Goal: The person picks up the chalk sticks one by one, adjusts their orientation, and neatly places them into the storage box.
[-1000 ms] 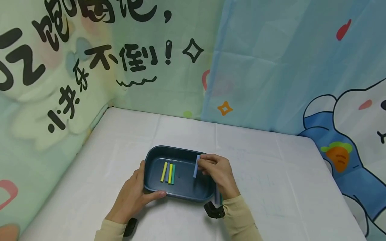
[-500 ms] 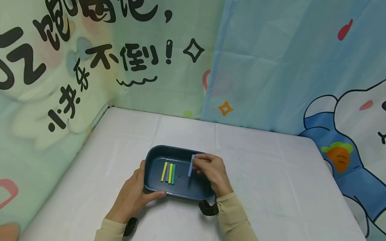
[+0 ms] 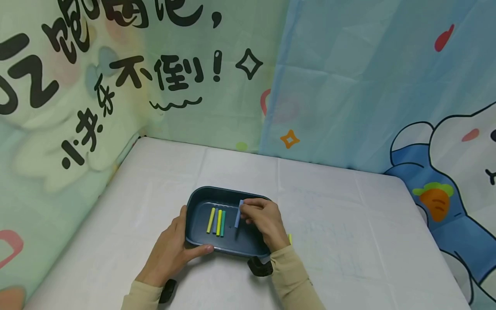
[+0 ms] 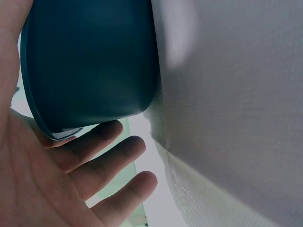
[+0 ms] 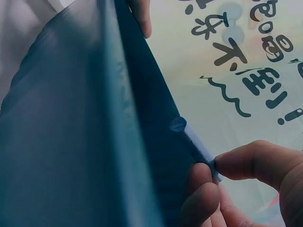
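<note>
A dark blue rectangular tray [image 3: 217,189] rests on the white table. My left hand [image 3: 170,245] spans its near left corner, thumb along the near rim; in the left wrist view its fingers [image 4: 116,198] are spread and fairly straight beside the tray's outer wall. My right hand [image 3: 261,219] pinches a blue chalk stick [image 3: 238,214] between thumb and fingertips over the tray's right half. In the right wrist view the chalk's round end [image 5: 178,124] points away from the fingers. Side by side inside lie two yellow chalk sticks [image 3: 211,221], a blue one [image 3: 215,221] and a green one [image 3: 222,224].
A bit of a yellow stick [image 3: 289,239] shows on the table behind my right wrist, which hides the rest of it. Printed fabric walls [image 3: 329,86] stand along the back and left edges of the white table [image 3: 348,241].
My right hand has moved left over the tray, carrying the blue chalk closer to the row of sticks. A yellow stick has come into view beyond the right wrist. The left hand has stayed put.
</note>
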{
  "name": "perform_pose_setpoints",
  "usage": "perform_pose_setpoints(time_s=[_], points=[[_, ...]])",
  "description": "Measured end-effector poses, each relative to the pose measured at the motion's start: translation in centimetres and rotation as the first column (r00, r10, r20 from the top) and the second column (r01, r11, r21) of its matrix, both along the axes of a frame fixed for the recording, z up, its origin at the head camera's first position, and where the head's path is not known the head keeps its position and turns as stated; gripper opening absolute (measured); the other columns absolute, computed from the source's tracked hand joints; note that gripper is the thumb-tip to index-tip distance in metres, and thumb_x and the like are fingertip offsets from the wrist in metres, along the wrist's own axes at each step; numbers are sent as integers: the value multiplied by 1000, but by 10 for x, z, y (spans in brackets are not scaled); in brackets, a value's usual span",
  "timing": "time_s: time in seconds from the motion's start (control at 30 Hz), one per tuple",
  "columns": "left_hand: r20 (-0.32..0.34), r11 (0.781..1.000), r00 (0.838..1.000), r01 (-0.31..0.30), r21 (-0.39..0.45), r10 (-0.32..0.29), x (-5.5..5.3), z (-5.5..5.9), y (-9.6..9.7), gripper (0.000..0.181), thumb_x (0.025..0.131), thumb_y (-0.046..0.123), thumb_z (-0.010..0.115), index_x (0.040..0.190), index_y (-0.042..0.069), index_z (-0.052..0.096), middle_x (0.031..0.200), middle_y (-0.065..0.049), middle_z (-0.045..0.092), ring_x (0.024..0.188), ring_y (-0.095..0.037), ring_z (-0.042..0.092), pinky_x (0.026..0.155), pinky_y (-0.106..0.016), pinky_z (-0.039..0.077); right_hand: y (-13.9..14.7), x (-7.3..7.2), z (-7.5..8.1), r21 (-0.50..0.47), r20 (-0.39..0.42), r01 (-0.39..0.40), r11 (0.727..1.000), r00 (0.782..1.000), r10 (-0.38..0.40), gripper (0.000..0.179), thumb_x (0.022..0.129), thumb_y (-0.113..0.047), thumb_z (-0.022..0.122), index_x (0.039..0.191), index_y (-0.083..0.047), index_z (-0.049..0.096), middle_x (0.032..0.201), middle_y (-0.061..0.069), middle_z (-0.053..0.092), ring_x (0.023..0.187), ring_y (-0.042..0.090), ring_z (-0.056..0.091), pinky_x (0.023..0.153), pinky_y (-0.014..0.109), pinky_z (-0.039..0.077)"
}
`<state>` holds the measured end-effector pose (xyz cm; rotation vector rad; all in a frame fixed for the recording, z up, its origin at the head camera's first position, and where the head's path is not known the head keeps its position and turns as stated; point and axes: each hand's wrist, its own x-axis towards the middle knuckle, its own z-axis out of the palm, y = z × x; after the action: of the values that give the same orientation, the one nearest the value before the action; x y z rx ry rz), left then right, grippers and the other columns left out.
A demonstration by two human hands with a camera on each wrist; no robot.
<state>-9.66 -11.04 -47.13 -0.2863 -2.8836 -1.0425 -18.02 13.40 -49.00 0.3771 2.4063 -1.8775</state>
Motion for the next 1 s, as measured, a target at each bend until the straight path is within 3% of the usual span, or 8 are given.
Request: perform_pose_setpoints(time_s=[0.13, 0.3, 0.6, 0.8, 1.0], points=[[-1, 1000, 1000, 3, 3, -3, 1, -1, 0, 122, 64, 77, 60, 151, 12, 4, 140, -17, 39, 120, -28, 47, 95, -43, 42, -11, 15, 32, 32, 52, 3, 999, 999, -5, 28, 76, -24, 73, 101, -12, 68, 86, 4, 69, 73, 19, 66, 59, 31, 52], [4, 1000, 1000, 7, 9, -7, 2, -1, 0, 122, 64, 77, 60, 151, 14, 3, 139, -16, 40, 118, -28, 48, 94, -42, 43, -20, 22, 47, 80, 48, -11, 997, 999, 7, 25, 76, -18, 70, 99, -9, 68, 79, 4, 69, 68, 19, 64, 59, 34, 52], [19, 1000, 1000, 16, 1, -16, 3, 0, 0, 121, 64, 77, 59, 151, 15, 1, 139, -17, 39, 118, -29, 49, 93, -43, 43, -34, 24, 45, 150, 95, -70, 986, 994, 56, 23, 76, -17, 69, 97, -8, 68, 75, 2, 68, 63, 16, 61, 59, 28, 50], [24, 1000, 1000, 5, -18, -4, -1, 2, -1, 122, 65, 79, 58, 151, 12, 3, 139, -18, 39, 117, -30, 49, 93, -43, 43, -40, 16, 42, 156, 123, -98, 983, 989, 79, 23, 75, -15, 68, 95, -6, 67, 73, 4, 67, 62, 16, 61, 58, 29, 52], [55, 1000, 998, -3, -12, 3, 0, 3, -1, 123, 64, 79, 58, 151, 13, 2, 140, -17, 38, 118, -30, 48, 94, -44, 43, -42, 15, 40, 229, 143, -107, 968, 987, 76, 20, 75, -15, 69, 93, -6, 66, 72, 4, 66, 61, 15, 61, 56, 27, 50]])
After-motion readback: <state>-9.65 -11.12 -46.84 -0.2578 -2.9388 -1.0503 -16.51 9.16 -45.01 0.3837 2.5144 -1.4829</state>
